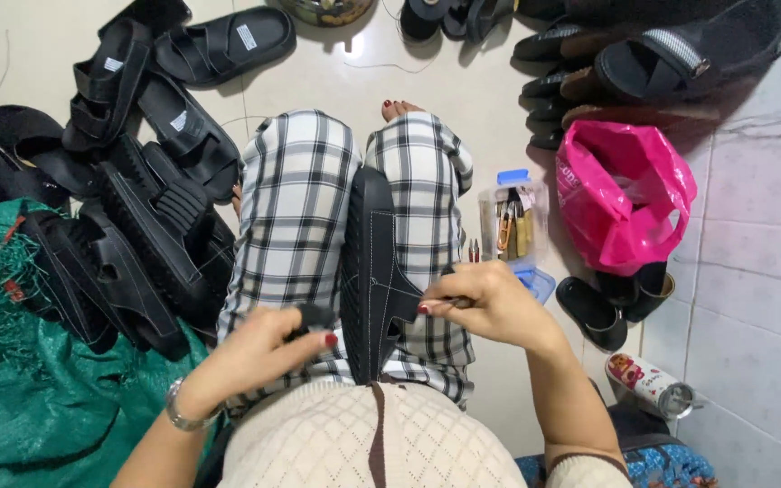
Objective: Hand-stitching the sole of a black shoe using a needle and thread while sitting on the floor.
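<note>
Between checkered knees, left hand (pixel 259 348) and right hand (pixel 481 303) pinch black sandal (pixel 374 271), fingers clamped.

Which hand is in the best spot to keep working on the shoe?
Probably the right hand: its fingers pinch at the black sandal between the knees. The left hand only grips a strap end beside it.

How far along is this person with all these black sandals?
Hard to say which are done: a big pile of black sandals lies to the left, another stack at top right. In hand: one black sandal with white stitching stands on edge between the knees; the left hand grips a strap end, the right hand pinches a small tool at its side. A tool box sits nearby.
</note>
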